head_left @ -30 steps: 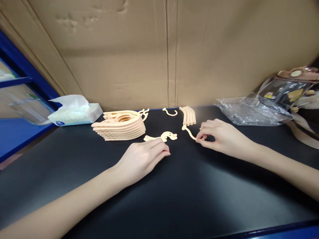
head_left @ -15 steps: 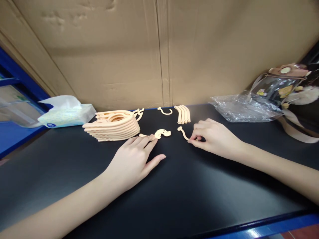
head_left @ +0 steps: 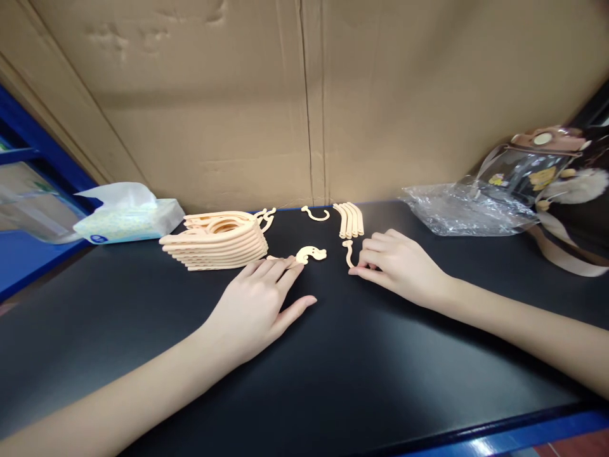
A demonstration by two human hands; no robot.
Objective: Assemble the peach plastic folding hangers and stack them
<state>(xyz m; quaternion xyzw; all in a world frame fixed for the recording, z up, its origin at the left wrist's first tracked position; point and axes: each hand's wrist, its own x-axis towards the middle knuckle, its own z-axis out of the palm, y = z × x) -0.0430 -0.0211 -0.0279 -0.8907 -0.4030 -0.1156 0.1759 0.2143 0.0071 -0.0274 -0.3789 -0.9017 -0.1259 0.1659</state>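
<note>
My left hand lies flat, palm down, with the thumb spread. Its fingertips touch a cream curved plastic piece with small holes, whose left part is partly hidden under them. To the right, my right hand has thumb and fingers pinched on the lower end of a cream hanger hook; its knobbed end points away from me. Another hanger hook lies farther back. Several slim curved hanger arms rest side by side beyond my right hand. A stack of cream folding hangers sits just left of my left fingers.
A tissue pack stands at the back left of the black table. Crumpled clear plastic and a clear bottle with a strap occupy the back right. A cardboard wall rises behind the table.
My right hand has moved slightly left, and the hook in it has turned more upright, its knobbed end shifting right. The left hand has stayed nearly still.
</note>
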